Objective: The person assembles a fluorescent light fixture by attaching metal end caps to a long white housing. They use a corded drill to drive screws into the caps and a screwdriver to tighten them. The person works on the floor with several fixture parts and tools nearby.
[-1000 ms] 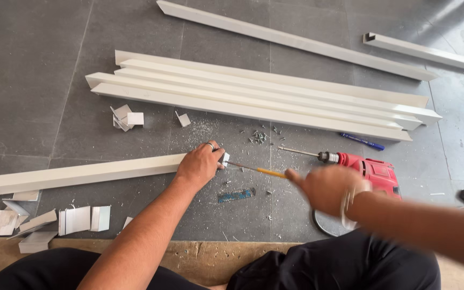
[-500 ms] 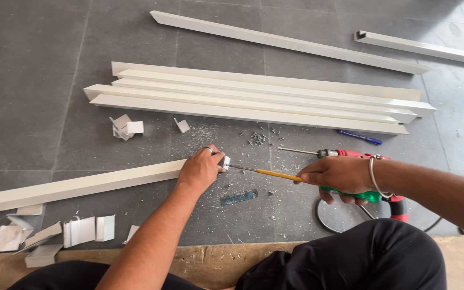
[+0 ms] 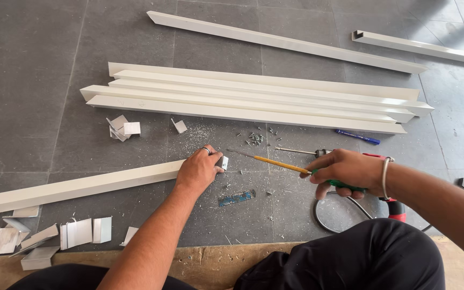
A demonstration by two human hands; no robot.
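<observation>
The left hand (image 3: pixel 198 171) presses down, fingers curled, on the end of a long white angled profile (image 3: pixel 76 185) lying on grey tiles. The right hand (image 3: pixel 345 171) clamps a green-handled screwdriver (image 3: pixel 275 162), yellow shaft pointing at that end. Beyond lie scattered screws (image 3: pixel 254 138) and stacked white profiles (image 3: pixel 253 99).

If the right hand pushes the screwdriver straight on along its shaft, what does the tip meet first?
Probably the small white bracket at the end of the long white profile, which the left hand holds. The right hand aims the screwdriver there; depth is uncertain.
</observation>
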